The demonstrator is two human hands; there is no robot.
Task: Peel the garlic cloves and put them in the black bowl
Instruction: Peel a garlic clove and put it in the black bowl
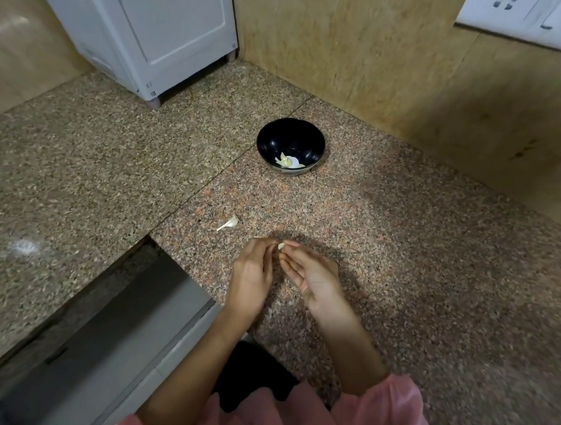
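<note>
Together, hands (281, 271) pinch garlic clove (281, 246), orientation unclear.

One black bowl (290, 141), two hands, one loose garlic clove (230, 223), another pinched clove (281, 246).

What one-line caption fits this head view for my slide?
Both hands, left hand and right hand, work a garlic clove over the granite counter, black bowl beyond.

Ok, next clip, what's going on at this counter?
A person is peeling a small pale garlic clove, pinching it between the fingertips of the left hand and right hand above the speckled granite counter. Another unpeeled garlic clove lies on the counter just beyond the hands. The round black bowl farther back already holds a few peeled pieces.
</note>
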